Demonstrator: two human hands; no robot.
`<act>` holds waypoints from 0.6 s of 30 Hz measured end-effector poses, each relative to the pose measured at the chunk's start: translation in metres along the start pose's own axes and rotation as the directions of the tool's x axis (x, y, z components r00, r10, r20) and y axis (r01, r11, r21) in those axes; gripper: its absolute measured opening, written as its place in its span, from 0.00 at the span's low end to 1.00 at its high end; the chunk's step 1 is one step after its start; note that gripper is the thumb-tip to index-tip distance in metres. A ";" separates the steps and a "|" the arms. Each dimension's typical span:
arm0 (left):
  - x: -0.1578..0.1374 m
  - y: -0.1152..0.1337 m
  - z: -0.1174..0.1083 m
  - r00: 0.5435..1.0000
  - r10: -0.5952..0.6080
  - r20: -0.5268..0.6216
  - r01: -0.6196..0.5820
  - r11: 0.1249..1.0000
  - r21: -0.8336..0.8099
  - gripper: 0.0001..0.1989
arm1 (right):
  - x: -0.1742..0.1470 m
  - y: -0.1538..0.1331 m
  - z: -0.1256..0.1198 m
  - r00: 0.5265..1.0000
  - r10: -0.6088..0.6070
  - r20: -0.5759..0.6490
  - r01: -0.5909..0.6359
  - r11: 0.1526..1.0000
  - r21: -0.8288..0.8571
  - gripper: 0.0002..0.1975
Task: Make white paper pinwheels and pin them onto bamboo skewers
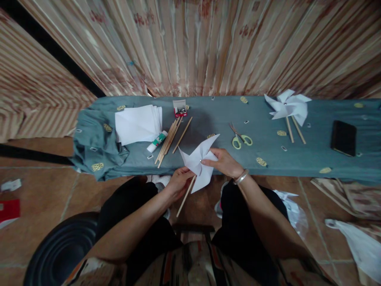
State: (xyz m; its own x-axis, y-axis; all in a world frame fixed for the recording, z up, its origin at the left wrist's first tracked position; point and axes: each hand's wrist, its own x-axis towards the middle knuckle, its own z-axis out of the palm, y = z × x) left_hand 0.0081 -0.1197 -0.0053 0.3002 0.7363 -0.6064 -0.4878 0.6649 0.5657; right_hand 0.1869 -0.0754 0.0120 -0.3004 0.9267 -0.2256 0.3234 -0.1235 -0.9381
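A white paper pinwheel [193, 159] on a wooden stick [186, 198] is held between my hands at the table's front edge. My left hand [180, 180] is closed around the upper stick, just under the paper blades. With its thumb near the pin at the pinwheel's centre, my right hand [223, 162] grips the paper from the right side. The stick slants down toward my lap. Green-handled scissors [240, 137] lie beyond my right hand. Left of the pinwheel rest several loose wooden sticks [169, 141] and a glue stick [157, 142].
A stack of white paper [138, 124] lies at the table's left, near a small open box of pins [180, 109]. Finished-looking pinwheels [290, 105] and a dark wallet-like object [343, 138] lie to the right. A black round stool [64, 254] stands at lower left.
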 end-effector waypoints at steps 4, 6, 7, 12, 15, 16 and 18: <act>-0.004 -0.006 -0.010 1.000 0.007 -0.028 -0.008 0.999 -0.038 0.13 | 0.006 0.002 0.002 1.000 -0.003 -0.007 0.003 1.000 -0.005 0.18; -0.007 -0.009 -0.015 0.999 0.002 -0.038 -0.004 0.998 -0.055 0.14 | 0.009 0.003 0.002 1.000 -0.009 -0.013 0.009 1.000 -0.011 0.17; -0.008 -0.011 -0.018 0.999 -0.004 -0.048 0.001 0.998 -0.062 0.14 | 0.010 0.004 0.002 1.000 -0.017 -0.014 0.016 1.000 -0.019 0.17; -0.013 -0.015 -0.024 0.996 -0.026 -0.084 0.019 0.996 -0.085 0.12 | 0.014 0.005 0.005 0.997 -0.067 0.026 0.070 0.992 -0.109 0.13; -0.013 -0.015 -0.026 0.997 -0.031 -0.074 0.022 0.993 -0.112 0.11 | 0.014 0.003 0.007 0.998 -0.062 0.026 0.067 0.961 -0.269 0.11; -0.012 -0.015 -0.026 0.997 -0.033 -0.066 0.025 0.992 -0.122 0.11 | 0.013 0.002 0.008 0.998 -0.056 0.020 0.059 0.941 -0.333 0.11; -0.010 -0.017 -0.028 0.997 -0.042 -0.058 0.034 0.990 -0.139 0.11 | 0.012 -0.002 0.009 0.999 -0.039 0.009 0.038 0.889 -0.456 0.10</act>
State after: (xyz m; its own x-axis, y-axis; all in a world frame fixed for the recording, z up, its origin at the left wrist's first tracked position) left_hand -0.0102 -0.1420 -0.0242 0.2727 0.6993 -0.6608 -0.5868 0.6652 0.4617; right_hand 0.1749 -0.0675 0.0086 -0.3205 0.9277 -0.1915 0.6853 0.0876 -0.7229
